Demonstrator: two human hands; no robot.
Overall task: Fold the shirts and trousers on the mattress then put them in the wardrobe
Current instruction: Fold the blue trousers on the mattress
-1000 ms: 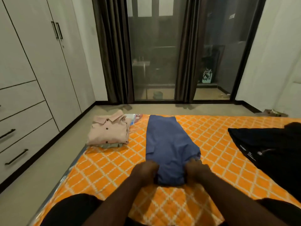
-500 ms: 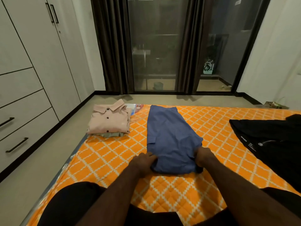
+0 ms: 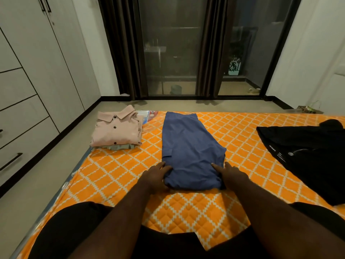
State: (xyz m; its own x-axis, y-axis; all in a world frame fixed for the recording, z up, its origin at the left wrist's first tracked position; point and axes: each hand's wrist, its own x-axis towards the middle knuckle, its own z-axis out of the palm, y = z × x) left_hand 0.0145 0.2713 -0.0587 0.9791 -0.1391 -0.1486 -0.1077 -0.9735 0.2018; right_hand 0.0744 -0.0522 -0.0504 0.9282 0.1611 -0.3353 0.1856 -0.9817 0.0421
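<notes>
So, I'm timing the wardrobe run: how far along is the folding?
Done: pink shirt folded on a stack at the mattress corner. In hand: left hand and right hand rest on the folded near end of the blue garment. Left: black clothes unfolded, wardrobe shut.

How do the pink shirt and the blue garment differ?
Pink shirt is folded compact; blue garment is a long strip. Pink shirt tops a grey-green garment, untouched; blue garment lies alone, left hand and right hand touching its near end. Both lie on the orange mattress.
</notes>
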